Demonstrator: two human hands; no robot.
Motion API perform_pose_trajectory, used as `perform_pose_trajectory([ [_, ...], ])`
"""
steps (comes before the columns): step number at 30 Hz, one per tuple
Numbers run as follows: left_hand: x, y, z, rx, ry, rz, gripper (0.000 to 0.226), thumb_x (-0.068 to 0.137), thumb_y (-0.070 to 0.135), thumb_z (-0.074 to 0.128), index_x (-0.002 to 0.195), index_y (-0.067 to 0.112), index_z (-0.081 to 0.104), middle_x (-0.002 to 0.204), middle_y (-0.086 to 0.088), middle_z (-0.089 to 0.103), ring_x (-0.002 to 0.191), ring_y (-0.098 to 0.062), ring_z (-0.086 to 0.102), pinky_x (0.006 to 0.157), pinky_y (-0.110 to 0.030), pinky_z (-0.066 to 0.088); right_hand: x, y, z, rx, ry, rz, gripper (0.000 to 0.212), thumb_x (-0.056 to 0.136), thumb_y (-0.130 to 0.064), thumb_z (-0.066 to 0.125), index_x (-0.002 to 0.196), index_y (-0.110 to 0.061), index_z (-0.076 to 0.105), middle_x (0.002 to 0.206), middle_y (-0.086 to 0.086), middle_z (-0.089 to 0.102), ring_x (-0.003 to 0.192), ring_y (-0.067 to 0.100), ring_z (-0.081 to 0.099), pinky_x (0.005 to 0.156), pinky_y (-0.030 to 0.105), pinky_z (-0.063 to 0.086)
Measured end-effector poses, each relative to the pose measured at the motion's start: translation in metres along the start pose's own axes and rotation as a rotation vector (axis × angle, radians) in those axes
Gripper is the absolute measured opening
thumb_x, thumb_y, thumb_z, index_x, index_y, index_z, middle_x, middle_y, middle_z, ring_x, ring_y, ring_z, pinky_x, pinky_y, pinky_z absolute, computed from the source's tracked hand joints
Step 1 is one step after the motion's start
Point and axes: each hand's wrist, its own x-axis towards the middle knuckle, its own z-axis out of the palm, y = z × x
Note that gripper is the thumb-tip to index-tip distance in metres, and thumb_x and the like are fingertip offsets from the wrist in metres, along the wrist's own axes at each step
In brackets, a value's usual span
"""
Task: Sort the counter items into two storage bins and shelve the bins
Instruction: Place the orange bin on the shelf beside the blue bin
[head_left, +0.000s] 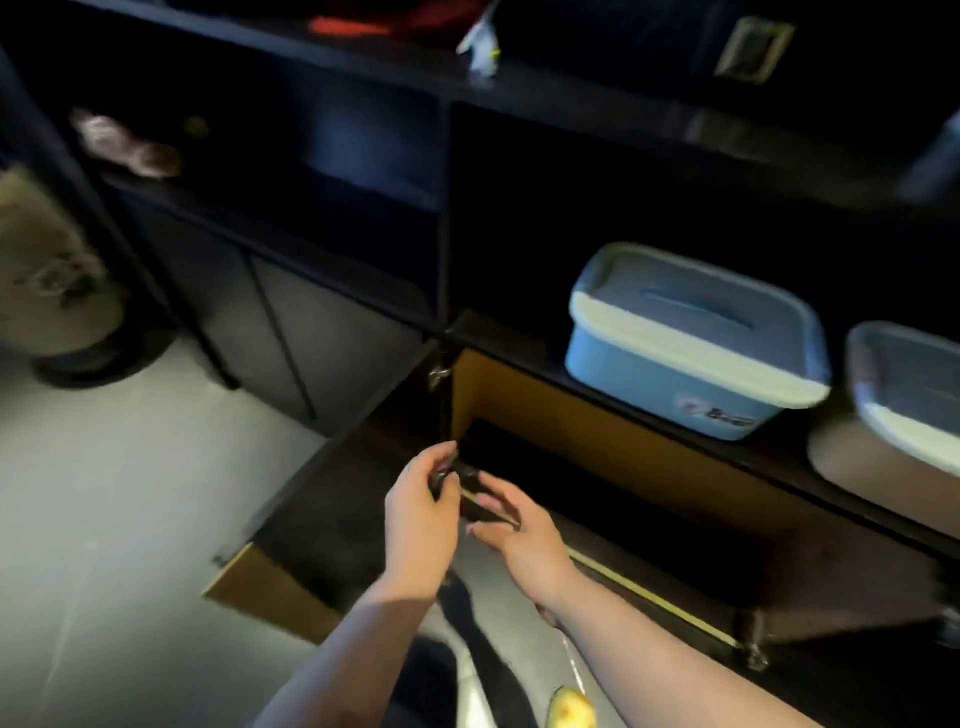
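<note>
Left hand: the left hand (420, 512) is low in the middle of the view, its fingers curled round a small dark object (445, 475) that is too blurred to name.
Right hand: the right hand (519, 538) sits just beside the left one, on its right, fingers loosely spread and nearly straight; whether its fingertips touch the dark object I cannot tell.
Cabinet door: directly under and to the left of both hands an open cabinet door (332, 519) swings out over the floor, dark on its face with a tan edge.
Lower compartment: just beyond the fingertips is the lower cabinet compartment (597, 499), tan on its inner wall and dark inside; its contents cannot be made out.
Closed bin: up and to the right of the hands, well apart from them, a blue storage bin (691, 358) with a pale rim stands on the dark shelf (519, 338) above that compartment. Its lid is on, so what it holds is hidden.
Second bin: further right, at the frame edge, a second blue bin (914, 389) is partly cut off; it looks lidless, but its contents are too blurred to tell.
Floor: a pale grey floor (130, 493) lies to the left of the hands.
Upper shelves: far above the hands, dark shelves hold a blurred pinkish item (124, 145) at the left and a white item (480, 41) at the top.
</note>
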Motion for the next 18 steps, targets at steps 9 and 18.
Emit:
perform_pose_trajectory([
  [9, 0.108, 0.13, 0.125, 0.105, -0.066, 0.312, 0.036, 0.092, 0.016, 0.056, 0.129, 0.017, 0.054, 0.131, -0.001, 0.054, 0.123, -0.015, 0.049, 0.104, -0.027, 0.036, -0.003, -0.085, -0.249, -0.435, 0.961, -0.379, 0.032, 0.091, -0.013, 0.056, 0.123, -0.019, 0.058, 0.118, -0.005, 0.055, 0.117, 0.015, 0.049, 0.095, 0.027, 0.038],
  [18, 0.204, 0.152, 0.175, 0.829, -0.328, 0.166, 0.041, 0.093, 0.036, 0.049, 0.123, 0.01, 0.06, 0.14, -0.015, 0.046, 0.135, -0.031, 0.032, 0.107, -0.04, 0.037, 0.093, -0.081, -0.321, -0.701, 0.536, 0.156, 0.058, 0.097, -0.042, 0.041, 0.149, -0.03, 0.018, 0.144, 0.011, 0.046, 0.125, 0.032, 0.05, 0.097, 0.034, 0.039],
])
